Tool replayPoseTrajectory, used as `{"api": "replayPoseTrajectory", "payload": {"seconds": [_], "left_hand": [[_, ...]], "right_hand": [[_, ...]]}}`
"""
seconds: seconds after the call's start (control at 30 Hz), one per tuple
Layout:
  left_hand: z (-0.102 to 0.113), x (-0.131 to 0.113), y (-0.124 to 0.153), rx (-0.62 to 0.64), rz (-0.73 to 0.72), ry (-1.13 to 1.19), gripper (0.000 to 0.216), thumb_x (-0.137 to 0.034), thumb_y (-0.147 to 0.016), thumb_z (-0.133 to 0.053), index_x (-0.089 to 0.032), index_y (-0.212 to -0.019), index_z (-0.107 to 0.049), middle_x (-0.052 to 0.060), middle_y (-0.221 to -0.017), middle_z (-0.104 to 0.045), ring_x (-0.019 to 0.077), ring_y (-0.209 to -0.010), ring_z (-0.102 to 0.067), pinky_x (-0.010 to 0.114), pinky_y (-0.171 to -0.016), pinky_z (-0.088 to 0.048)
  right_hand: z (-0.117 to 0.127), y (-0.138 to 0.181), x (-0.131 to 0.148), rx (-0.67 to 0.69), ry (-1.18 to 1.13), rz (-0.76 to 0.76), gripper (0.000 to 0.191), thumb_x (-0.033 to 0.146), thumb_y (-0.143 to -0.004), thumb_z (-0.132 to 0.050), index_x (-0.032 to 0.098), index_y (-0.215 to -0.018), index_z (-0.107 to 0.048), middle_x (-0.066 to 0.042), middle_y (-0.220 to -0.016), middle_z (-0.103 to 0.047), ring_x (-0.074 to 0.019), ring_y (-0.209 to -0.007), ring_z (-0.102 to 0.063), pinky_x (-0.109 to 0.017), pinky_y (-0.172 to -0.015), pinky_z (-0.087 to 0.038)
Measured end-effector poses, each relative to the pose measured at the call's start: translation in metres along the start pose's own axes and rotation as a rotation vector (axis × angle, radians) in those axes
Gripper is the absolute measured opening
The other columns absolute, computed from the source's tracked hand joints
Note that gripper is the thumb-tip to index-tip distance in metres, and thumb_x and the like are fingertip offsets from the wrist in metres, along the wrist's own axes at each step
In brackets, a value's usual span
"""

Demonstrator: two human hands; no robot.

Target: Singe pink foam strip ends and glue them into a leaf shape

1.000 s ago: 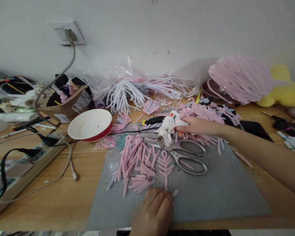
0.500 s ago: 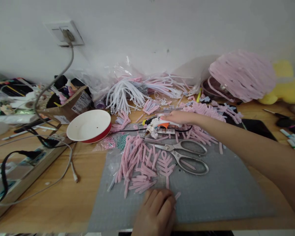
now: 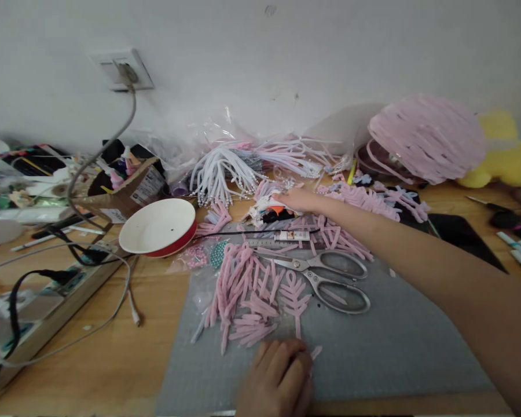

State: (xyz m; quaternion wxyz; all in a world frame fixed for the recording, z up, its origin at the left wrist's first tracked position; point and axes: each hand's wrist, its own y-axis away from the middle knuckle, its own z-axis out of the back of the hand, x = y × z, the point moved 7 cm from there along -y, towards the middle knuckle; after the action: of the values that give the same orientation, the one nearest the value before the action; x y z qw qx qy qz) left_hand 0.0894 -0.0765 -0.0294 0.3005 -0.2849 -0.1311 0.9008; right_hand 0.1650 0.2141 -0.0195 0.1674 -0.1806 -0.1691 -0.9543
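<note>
My right hand (image 3: 296, 200) reaches far across the mat, its fingers around a white hot glue gun (image 3: 267, 204) with an orange trigger. The gun is just behind a steel ruler and a small white-labelled piece on a black cable. Near the front edge, my left hand (image 3: 280, 376) is curled closed on the mat; what it pinches is hidden, though a short pink pipe cleaner piece (image 3: 316, 352) pokes out beside the fingers. Just beyond the knuckles lies a pink pipe cleaner leaf (image 3: 294, 298) with a looped tip. Cut pink pieces (image 3: 254, 330) are heaped to its left.
Silver scissors (image 3: 319, 275) lie on the grey cutting mat (image 3: 386, 341). A red-and-white bowl (image 3: 158, 226), a cardboard box (image 3: 143, 185) and a power strip (image 3: 52, 307) with cables stand left. White pipe cleaners (image 3: 221, 171) are at the back, a pink round piece (image 3: 429, 136) right.
My right hand has carried the glue gun back toward the wall and slightly left, uncovering more of the ruler. My left hand stays in nearly the same place. The view has tilted slightly upward.
</note>
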Motion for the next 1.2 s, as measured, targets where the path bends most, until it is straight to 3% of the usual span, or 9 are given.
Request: {"api": "replayPoseTrajectory", "payload": {"seconds": [0.17,0.27,0.33,0.43,0.57,0.67,0.87,1.03,1.2], "left_hand": [[0.003,0.003,0.001,-0.015,0.041,0.068,0.017,-0.010,-0.077,-0.049,-0.018,-0.089,-0.058,0.005,-0.082,-0.064,0.0153,-0.071,-0.057,0.027,-0.063,-0.047],[0.008,0.010,0.000,-0.007,0.122,0.181,0.016,-0.008,-0.076,-0.050,-0.019,-0.086,-0.058,0.005,-0.080,-0.063,0.0153,-0.072,-0.058,0.026,-0.064,-0.048],[0.012,0.016,-0.002,-0.001,0.202,0.285,0.015,-0.008,-0.077,-0.049,-0.018,-0.083,-0.058,0.006,-0.078,-0.062,0.0150,-0.073,-0.058,0.025,-0.065,-0.048],[0.017,0.022,-0.008,-0.028,0.284,0.422,0.014,-0.007,-0.077,-0.048,-0.018,-0.077,-0.056,0.003,-0.072,-0.060,0.0132,-0.069,-0.058,0.023,-0.062,-0.047],[0.019,0.027,-0.019,-0.069,0.353,0.529,0.010,-0.009,-0.077,-0.052,-0.018,-0.074,-0.057,0.000,-0.068,-0.059,0.0111,-0.063,-0.056,0.019,-0.057,-0.045],[0.016,0.030,-0.024,-0.081,0.411,0.571,0.009,-0.013,-0.078,-0.052,-0.018,-0.073,-0.058,0.000,-0.067,-0.059,0.0115,-0.064,-0.056,0.020,-0.058,-0.044],[0.013,0.033,-0.027,-0.039,0.463,0.539,0.008,-0.016,-0.079,-0.052,-0.018,-0.073,-0.058,0.000,-0.068,-0.061,0.0122,-0.065,-0.057,0.020,-0.058,-0.045],[0.024,0.040,-0.023,-0.093,0.412,0.258,0.012,-0.014,-0.078,-0.054,-0.019,-0.089,-0.056,-0.001,-0.069,-0.057,0.0102,-0.057,-0.052,0.019,-0.051,-0.044],[0.029,0.041,-0.020,-0.096,0.297,0.047,0.019,-0.015,-0.081,-0.050,-0.020,-0.099,-0.055,0.003,-0.084,-0.059,0.0132,-0.075,-0.058,0.023,-0.064,-0.049]], "right_hand": [[0.015,0.014,0.012,-0.175,0.170,0.072,0.053,0.048,-0.087,-0.028,0.009,-0.079,-0.064,-0.015,-0.077,-0.063,-0.0238,-0.078,-0.058,-0.030,-0.069,-0.039],[0.027,0.056,0.029,-0.434,0.273,0.221,0.039,0.035,-0.086,-0.036,0.008,-0.080,-0.063,-0.018,-0.085,-0.062,-0.0271,-0.090,-0.053,-0.037,-0.081,-0.035],[0.022,0.096,0.041,-0.493,0.187,0.369,0.033,0.030,-0.087,-0.037,0.010,-0.083,-0.062,-0.015,-0.088,-0.061,-0.0242,-0.093,-0.051,-0.036,-0.083,-0.034],[-0.003,0.157,0.052,-0.311,-0.056,0.581,0.023,0.027,-0.086,-0.042,0.014,-0.082,-0.061,-0.008,-0.084,-0.061,-0.0174,-0.085,-0.053,-0.031,-0.081,-0.038],[-0.039,0.206,0.047,-0.044,-0.285,0.656,0.017,0.027,-0.079,-0.055,0.017,-0.092,-0.060,-0.007,-0.093,-0.061,-0.0152,-0.091,-0.053,-0.027,-0.081,-0.041],[-0.053,0.214,0.038,0.007,-0.363,0.630,0.015,0.021,-0.079,-0.055,0.016,-0.092,-0.059,-0.006,-0.092,-0.062,-0.0134,-0.091,-0.054,-0.024,-0.081,-0.042],[-0.066,0.209,0.037,-0.023,-0.353,0.634,0.013,0.019,-0.082,-0.050,0.017,-0.089,-0.061,-0.006,-0.087,-0.063,-0.0135,-0.086,-0.054,-0.026,-0.078,-0.043],[-0.068,0.202,0.038,-0.084,-0.296,0.609,0.016,0.018,-0.084,-0.047,0.017,-0.088,-0.063,-0.006,-0.086,-0.062,-0.0149,-0.083,-0.053,-0.028,-0.076,-0.043],[-0.067,0.194,0.033,-0.176,-0.216,0.590,0.019,0.019,-0.085,-0.047,0.018,-0.090,-0.065,-0.007,-0.086,-0.060,-0.0169,-0.083,-0.049,-0.031,-0.076,-0.042]]}}
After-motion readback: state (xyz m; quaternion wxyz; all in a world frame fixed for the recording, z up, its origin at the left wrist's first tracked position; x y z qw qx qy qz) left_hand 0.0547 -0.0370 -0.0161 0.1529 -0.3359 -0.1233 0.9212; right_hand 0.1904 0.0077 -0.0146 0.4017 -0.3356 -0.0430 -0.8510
